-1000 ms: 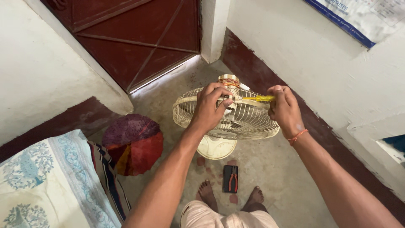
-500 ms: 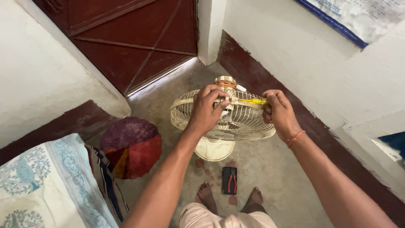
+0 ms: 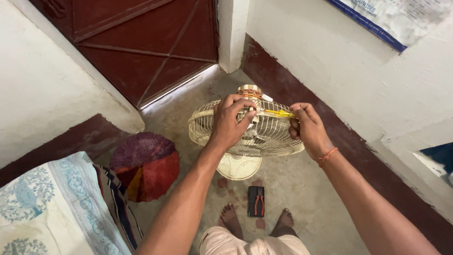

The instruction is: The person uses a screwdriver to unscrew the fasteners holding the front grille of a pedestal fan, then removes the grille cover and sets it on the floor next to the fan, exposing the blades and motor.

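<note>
Hands meet over the cream wire-cage pedestal fan (image 3: pixel 245 134), which stands on the concrete floor (image 3: pixel 302 189) just ahead of my bare feet. My left hand (image 3: pixel 231 120) is clamped around the exposed motor hub at the cage's centre, fingers (image 3: pixel 243 105) curled tight. My right hand (image 3: pixel 306 127) pinches the grip of a thin yellow-handled screwdriver (image 3: pixel 278 113); its long axis runs level, pointing leftward into the hub. Red-handled pliers (image 3: pixel 256 200) lie between my feet, beside a round maroon mat (image 3: pixel 146 165).

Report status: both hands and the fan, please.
Left hand gripping fan motor. Right hand holding yellow screwdriver. Pliers on floor, clear.
</note>
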{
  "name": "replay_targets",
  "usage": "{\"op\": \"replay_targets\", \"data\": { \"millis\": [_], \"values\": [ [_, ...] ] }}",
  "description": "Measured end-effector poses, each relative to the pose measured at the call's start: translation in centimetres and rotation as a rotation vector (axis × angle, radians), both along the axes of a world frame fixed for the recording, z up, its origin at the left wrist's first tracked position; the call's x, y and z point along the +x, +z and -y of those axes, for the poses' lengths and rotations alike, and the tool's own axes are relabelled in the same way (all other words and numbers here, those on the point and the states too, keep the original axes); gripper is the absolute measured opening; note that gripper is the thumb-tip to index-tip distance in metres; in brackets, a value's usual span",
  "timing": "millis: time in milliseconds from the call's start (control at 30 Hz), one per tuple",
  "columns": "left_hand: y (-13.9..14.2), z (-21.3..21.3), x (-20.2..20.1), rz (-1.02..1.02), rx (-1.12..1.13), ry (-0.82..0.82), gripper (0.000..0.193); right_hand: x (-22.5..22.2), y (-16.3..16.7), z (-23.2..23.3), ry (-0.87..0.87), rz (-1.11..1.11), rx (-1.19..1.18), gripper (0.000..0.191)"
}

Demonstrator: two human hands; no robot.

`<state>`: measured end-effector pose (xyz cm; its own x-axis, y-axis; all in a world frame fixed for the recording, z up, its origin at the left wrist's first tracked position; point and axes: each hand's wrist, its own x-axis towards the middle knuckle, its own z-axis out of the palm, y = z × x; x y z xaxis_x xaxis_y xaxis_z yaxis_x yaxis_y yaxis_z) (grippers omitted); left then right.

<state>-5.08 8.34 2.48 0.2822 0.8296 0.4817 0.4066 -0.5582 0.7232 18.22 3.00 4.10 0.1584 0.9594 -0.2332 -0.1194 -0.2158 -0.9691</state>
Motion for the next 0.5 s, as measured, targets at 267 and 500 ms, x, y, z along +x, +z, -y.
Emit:
{"op": "replay_targets", "data": {
  "millis": [267, 500],
  "values": [
    [0.01, -0.19, 0.02, -0.002, -0.002, 0.000, 0.017, -0.17, 0.68, -0.52, -0.074, -0.003, -0.050, 0.010],
    [0.03, -0.19, 0.00, -0.004, -0.010, -0.002, 0.016, -0.27, 0.69, -0.57, -0.048, 0.026, -0.040, 0.017]
  ]
}}
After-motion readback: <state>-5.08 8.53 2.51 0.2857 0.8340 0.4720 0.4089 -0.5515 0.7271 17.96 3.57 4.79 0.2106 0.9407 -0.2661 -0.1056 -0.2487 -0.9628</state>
